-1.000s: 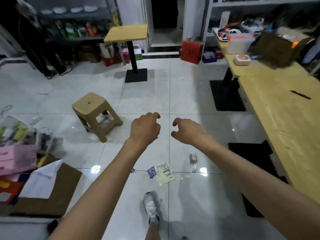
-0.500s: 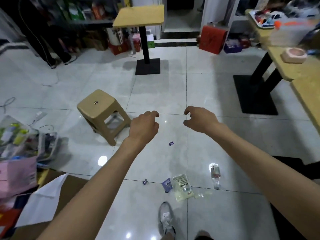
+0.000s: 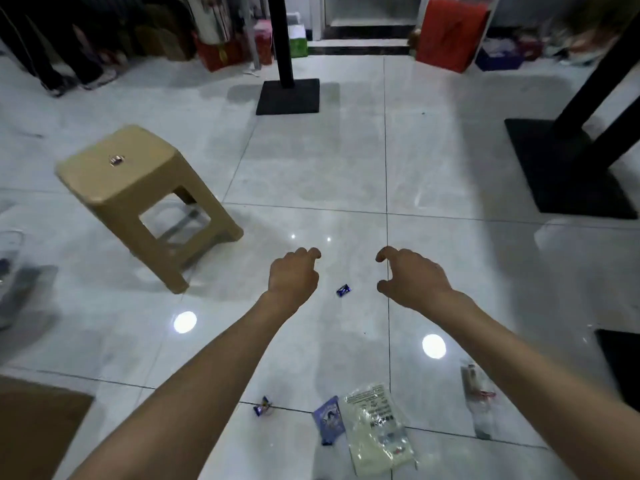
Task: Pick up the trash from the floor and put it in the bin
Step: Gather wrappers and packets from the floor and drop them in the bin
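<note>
Trash on the tiled floor (image 3: 346,161), five pieces by my count, none of them held. Item one: a small blue wrapper (image 3: 343,290), lying between my two hands as I see it, with nothing touching it. Item two: a white plastic bag (image 3: 377,429) with printed text, flat on the tile near the bottom edge of my view. Item three: a blue-purple packet (image 3: 329,419), just beside the bag on its left, their edges touching or nearly so. Item four: a twisted candy wrapper (image 3: 262,406), lying on a grout line left of the packet and apart from it. Item five: a clear plastic bottle (image 3: 477,396) on its side, right of the bag, partly hidden by my right forearm. Left hand (image 3: 293,277): stretched out over the floor, fingers loosely curled, holding nothing. Right hand (image 3: 412,277): likewise out in front, fingers and thumb loosely bent with a gap between them, holding nothing. No bin appears anywhere in my view. Surroundings: a tan plastic stool (image 3: 138,199) to the left of my hands, well apart from the trash; a black table base (image 3: 288,96) further off; a second black base (image 3: 568,168) at right; a red box (image 3: 450,31) by the far wall; brown cardboard (image 3: 34,427) at lower left.
</note>
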